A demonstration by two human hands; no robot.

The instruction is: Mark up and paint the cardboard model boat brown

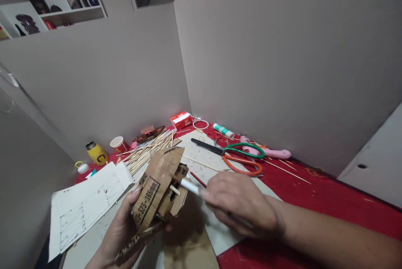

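Observation:
My left hand [121, 223] is wrapped round a folded brown cardboard piece [158, 168] with black printing, held up above the table. A short pale stick [175, 190] pokes out of its open right side. My right hand [243, 204] grips a slim white rod [190, 186], whose tip points left and meets or overlaps the cardboard's opening. Whether the tip goes inside is not clear. Below the hands lie a white board [226, 233] and a flat cardboard sheet [191, 252].
Large scissors [221, 151] lie behind my right hand, beside a pink-handled tool [273, 152]. Thin wooden sticks [147, 153] are piled behind the cardboard. A drawing on paper [91, 206] lies left. A yellow bottle [98, 154] and paper cup [119, 145] stand by the wall.

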